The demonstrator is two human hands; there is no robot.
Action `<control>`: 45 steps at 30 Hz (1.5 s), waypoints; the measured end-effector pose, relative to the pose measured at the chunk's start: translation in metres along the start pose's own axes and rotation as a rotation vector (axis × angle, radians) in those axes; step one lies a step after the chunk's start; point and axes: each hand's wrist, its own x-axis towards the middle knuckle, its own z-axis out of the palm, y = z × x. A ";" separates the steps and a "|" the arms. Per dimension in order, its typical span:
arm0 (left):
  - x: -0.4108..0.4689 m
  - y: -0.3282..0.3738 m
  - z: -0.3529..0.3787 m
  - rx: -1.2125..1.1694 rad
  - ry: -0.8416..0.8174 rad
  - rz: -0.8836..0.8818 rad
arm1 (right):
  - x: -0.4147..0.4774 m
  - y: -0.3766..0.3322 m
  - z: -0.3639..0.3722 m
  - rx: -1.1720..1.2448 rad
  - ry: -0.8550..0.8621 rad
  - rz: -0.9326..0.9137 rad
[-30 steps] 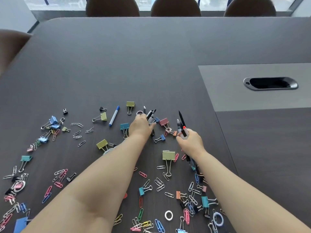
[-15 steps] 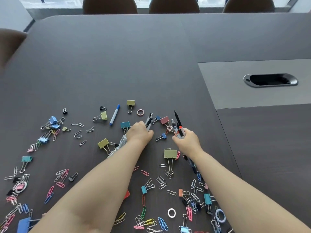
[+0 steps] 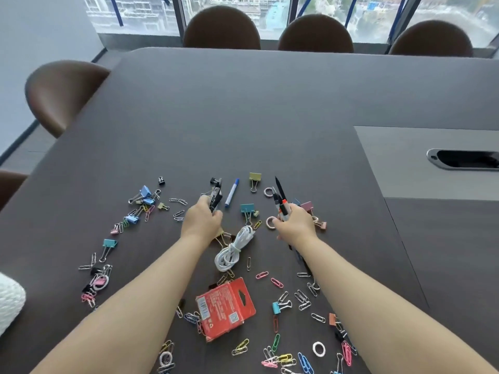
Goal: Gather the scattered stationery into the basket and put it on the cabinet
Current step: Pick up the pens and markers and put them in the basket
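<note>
Stationery point(image 3: 232, 196) scattered on table around my fingers | left hand point(image 3: 201, 220) clenched on dark pens, right hand point(image 3: 294, 225) grasping pens | step: gathering | next: I need the basket, unseen.

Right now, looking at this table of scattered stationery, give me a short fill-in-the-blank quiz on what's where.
1. The coiled white cable lies between the person's two ____.
2. The flat cardboard packet nearest the camera is ____ in colour.
3. The right hand grips a bundle of ____.
4. The white marker lying beside the left hand has a ____ cap.

Missing words: forearms; red; pens; blue
</note>
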 end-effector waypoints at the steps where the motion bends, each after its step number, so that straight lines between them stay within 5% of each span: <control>1: 0.003 -0.009 -0.007 0.001 0.017 -0.007 | 0.003 -0.009 0.008 -0.026 0.002 -0.007; 12: 0.052 -0.066 -0.041 -0.018 -0.051 -0.092 | 0.064 -0.087 0.073 -0.246 0.106 0.015; 21: 0.057 -0.098 -0.041 -0.133 -0.111 -0.079 | 0.089 -0.095 0.095 -0.438 0.010 0.140; 28: 0.020 -0.098 -0.054 -0.149 -0.105 -0.072 | 0.050 -0.093 0.086 -0.343 -0.059 0.011; 36: -0.064 -0.106 -0.095 -0.273 0.013 -0.134 | -0.036 -0.099 0.082 -0.320 -0.259 -0.176; 45: -0.172 -0.162 -0.166 -0.007 0.306 -0.242 | -0.121 -0.129 0.121 -0.259 -0.469 -0.353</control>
